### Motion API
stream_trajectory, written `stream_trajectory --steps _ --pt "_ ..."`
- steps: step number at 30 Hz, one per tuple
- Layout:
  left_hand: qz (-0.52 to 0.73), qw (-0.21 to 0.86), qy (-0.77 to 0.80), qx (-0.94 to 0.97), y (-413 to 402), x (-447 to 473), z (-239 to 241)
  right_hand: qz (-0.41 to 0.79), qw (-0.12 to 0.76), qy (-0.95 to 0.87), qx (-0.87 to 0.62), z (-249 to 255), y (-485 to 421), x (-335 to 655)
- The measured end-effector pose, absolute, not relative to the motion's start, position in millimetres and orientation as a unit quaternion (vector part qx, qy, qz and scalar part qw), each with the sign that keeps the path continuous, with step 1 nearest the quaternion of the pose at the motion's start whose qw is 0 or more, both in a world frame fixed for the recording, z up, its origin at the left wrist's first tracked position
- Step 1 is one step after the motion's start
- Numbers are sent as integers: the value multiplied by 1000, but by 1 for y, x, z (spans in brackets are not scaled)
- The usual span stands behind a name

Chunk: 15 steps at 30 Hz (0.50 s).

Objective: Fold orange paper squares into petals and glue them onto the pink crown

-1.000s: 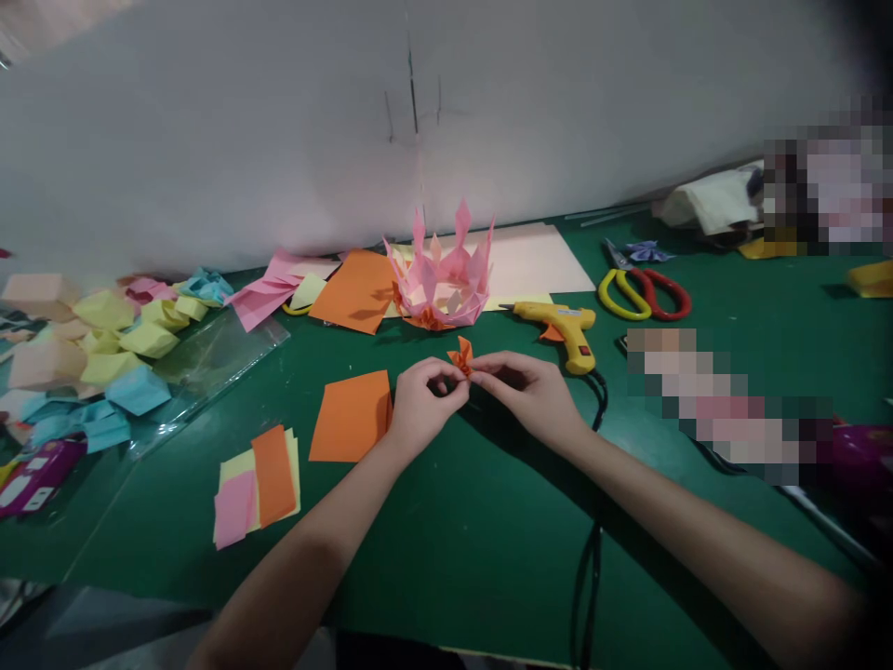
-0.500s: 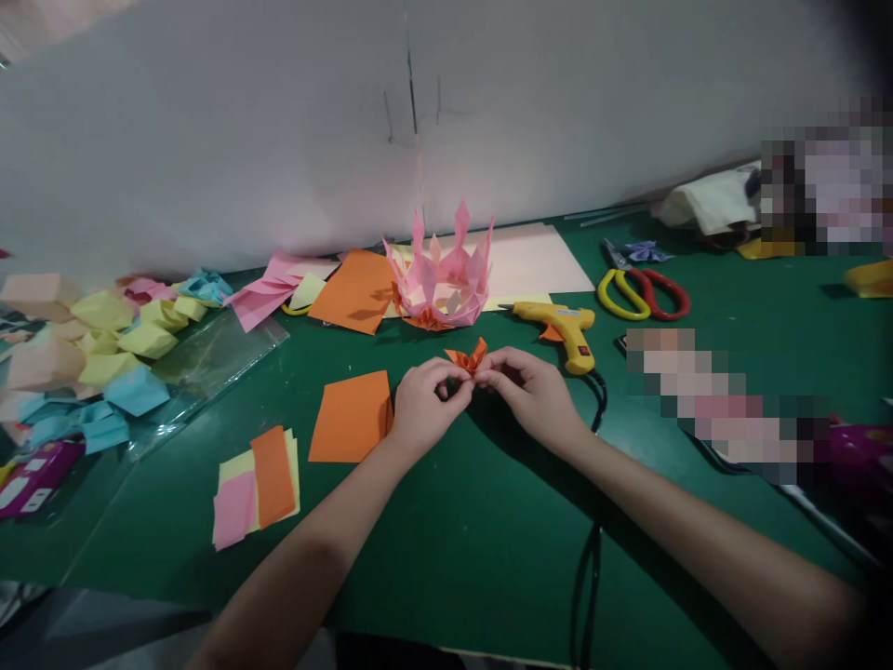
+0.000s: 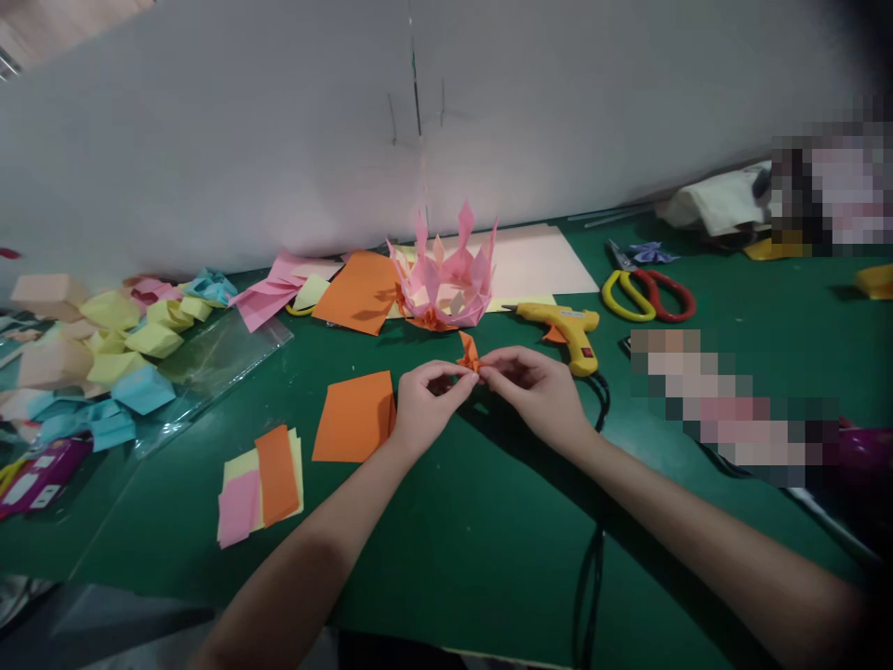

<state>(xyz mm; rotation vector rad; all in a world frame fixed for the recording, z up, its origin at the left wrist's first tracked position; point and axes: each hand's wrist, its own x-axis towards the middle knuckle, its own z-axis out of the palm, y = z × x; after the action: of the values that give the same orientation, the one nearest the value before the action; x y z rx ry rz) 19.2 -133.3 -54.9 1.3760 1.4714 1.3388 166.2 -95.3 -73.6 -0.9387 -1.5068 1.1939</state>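
A small folded orange paper piece is held up above the table between both my hands. My left hand pinches it from the left, and my right hand pinches it from the right, fingertips nearly meeting. Just behind stands a pink folded-paper crown with tall points and orange paper at its lower front. A yellow hot glue gun lies to the right of the crown. An orange paper square lies beside my left wrist.
Small paper strips lie at the front left. Folded paper pieces crowd the left side. Scissors with yellow and red handles rest at the right. The glue gun's black cord runs to the front edge. A wall closes the back.
The orange paper piece has been turned between my fingers; one narrow tip now points up instead of two spreading flaps. The whole view has shifted slightly.
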Motion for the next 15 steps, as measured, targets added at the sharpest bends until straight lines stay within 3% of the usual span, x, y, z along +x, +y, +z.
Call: stream_trajectory --steps 11,15 --pt "517 444 575 453 -131 19 -54 263 503 -753 -334 -66 -100 168" --pt "516 459 564 453 -131 19 -53 234 493 -767 -337 -64 -101 169"
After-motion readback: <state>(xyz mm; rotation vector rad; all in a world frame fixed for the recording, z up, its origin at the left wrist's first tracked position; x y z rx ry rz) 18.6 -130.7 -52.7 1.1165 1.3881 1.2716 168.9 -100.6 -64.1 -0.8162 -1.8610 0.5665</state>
